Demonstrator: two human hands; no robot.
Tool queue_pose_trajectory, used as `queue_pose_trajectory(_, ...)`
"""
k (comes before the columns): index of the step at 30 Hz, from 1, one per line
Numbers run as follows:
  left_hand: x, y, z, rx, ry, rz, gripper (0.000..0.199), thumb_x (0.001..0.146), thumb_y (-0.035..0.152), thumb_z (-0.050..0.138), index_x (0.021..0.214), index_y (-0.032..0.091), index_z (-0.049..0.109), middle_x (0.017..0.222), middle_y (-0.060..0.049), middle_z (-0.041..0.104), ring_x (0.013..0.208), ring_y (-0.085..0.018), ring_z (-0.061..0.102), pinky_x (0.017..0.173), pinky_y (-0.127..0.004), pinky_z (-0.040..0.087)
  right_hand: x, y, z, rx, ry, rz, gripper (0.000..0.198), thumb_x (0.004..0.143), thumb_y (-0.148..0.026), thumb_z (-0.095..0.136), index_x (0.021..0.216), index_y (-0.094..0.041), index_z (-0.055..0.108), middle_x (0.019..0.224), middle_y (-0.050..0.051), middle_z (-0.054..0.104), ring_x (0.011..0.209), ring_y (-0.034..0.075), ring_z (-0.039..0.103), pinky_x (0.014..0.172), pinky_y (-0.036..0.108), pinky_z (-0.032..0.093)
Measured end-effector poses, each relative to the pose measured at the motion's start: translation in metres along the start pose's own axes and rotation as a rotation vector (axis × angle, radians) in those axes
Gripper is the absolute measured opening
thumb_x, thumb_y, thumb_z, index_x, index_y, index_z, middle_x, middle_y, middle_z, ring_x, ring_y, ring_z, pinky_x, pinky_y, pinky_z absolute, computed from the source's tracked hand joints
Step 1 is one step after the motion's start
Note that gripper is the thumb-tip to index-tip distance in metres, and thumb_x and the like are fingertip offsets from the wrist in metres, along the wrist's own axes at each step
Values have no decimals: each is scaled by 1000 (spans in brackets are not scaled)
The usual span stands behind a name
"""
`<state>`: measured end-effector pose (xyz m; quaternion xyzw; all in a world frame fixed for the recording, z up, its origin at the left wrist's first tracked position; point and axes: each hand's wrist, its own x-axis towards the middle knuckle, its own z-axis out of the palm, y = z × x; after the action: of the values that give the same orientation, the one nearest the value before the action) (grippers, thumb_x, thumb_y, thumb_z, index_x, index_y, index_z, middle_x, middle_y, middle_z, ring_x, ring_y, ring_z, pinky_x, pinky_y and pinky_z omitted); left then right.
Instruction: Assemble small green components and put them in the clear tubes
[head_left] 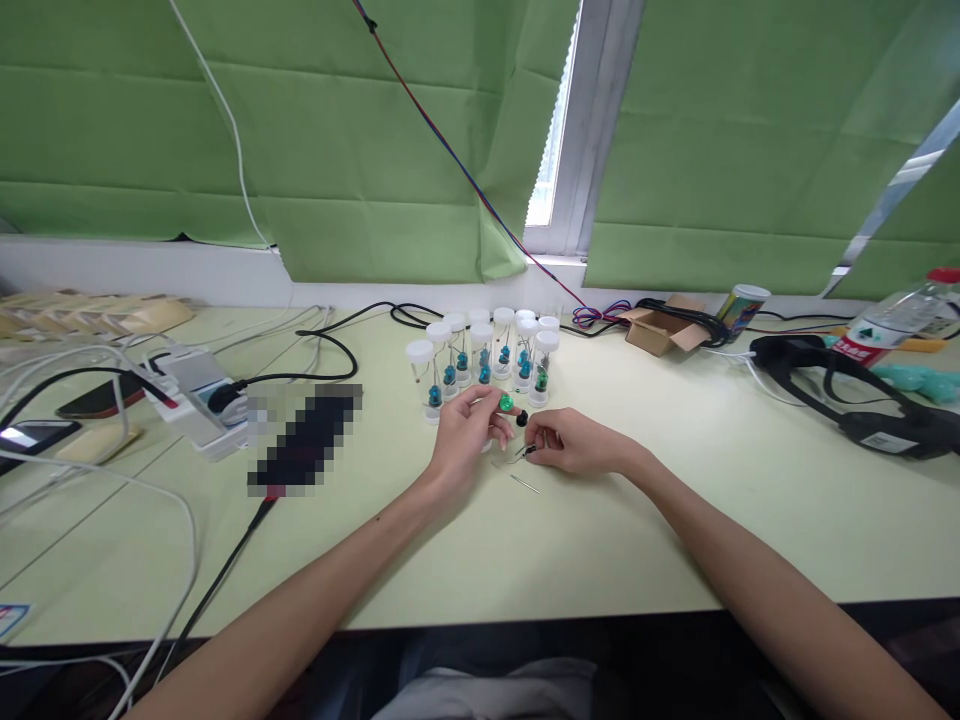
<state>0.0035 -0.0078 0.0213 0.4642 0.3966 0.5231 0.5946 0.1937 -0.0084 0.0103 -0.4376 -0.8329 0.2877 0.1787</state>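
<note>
My left hand is closed, with a small shiny green part at its thumb and forefinger. Beside that fingertip is a small black round part; whether the finger touches it I cannot tell. My right hand pinches a small black piece from which a thin bent wire sticks out. A thin metal pin lies on the table just below the hands. Behind them stand several clear vials with white lids, holding blue or green parts and metal wires.
At the left are a power strip, cables and a phone. A small cardboard box, a printed can, a black headset and a plastic bottle stand at the right. Green blinds hang behind the table.
</note>
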Motion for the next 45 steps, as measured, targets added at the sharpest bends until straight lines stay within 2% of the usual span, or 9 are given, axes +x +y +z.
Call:
queue_pose_trajectory(14, -1, -1, 0, 16, -17, 6, 23, 78, 37, 71, 82, 16, 62, 81, -8, 70, 51, -10, 59, 46, -23, 44, 1, -3, 2, 19, 38, 24, 9, 86, -28, 63, 87, -19, 62, 73, 0, 62, 64, 15, 55, 58, 27, 41)
queue_pose_trajectory(18, -1, -3, 0, 13, -5, 3, 25, 77, 37, 73, 84, 17, 62, 70, -4, 66, 51, -11, 58, 47, -24, 44, 2, -5, 2, 10, 70, 34, 10, 88, -29, 62, 89, -19, 62, 74, 1, 63, 66, 16, 56, 61, 28, 42)
queue_pose_trajectory(22, 0, -4, -1, 24, 0, 12, 26, 76, 38, 74, 85, 17, 62, 62, -1, 61, 54, -13, 59, 50, -25, 46, 3, -3, 3, -21, 135, 35, 9, 89, -28, 59, 91, -19, 60, 75, 1, 63, 68, 16, 56, 62, 28, 42)
queue_pose_trajectory(28, -1, -5, -2, 61, -46, 52, 27, 78, 40, 73, 91, 20, 62, 67, 0, 63, 58, -13, 59, 54, -26, 49, 5, -2, 5, 2, 302, -38, 11, 91, -30, 56, 90, -20, 59, 75, 0, 61, 66, 14, 54, 60, 27, 41)
queue_pose_trajectory(33, -2, -7, -3, 126, -108, 140, 24, 81, 39, 70, 95, 20, 65, 74, 0, 62, 64, -13, 61, 61, -29, 53, 6, -5, 5, 70, 415, -77, 12, 90, -29, 56, 91, -19, 62, 78, 1, 62, 67, 14, 54, 62, 27, 44)
queue_pose_trajectory(38, -2, -7, -3, 217, -145, 200, 23, 84, 37, 66, 99, 19, 69, 80, -2, 66, 69, -14, 65, 71, -31, 57, 7, -8, 4, 171, 462, -58, 16, 90, -31, 56, 92, -19, 66, 76, 1, 61, 68, 14, 54, 64, 27, 47)
queue_pose_trajectory(41, -2, -6, -3, 230, -156, 225, 26, 84, 38, 66, 100, 18, 69, 85, -4, 70, 73, -17, 69, 74, -33, 58, 8, -9, 3, 298, 457, -34, 18, 88, -34, 58, 89, -18, 67, 73, 1, 58, 66, 14, 52, 62, 28, 47)
queue_pose_trajectory(45, -2, -7, -2, 218, -144, 239, 28, 82, 40, 69, 99, 17, 67, 99, -7, 70, 79, -20, 72, 74, -33, 59, 9, -9, 2, 552, 431, 38, 25, 82, -42, 67, 86, -17, 65, 72, -1, 55, 54, 10, 49, 51, 27, 42)
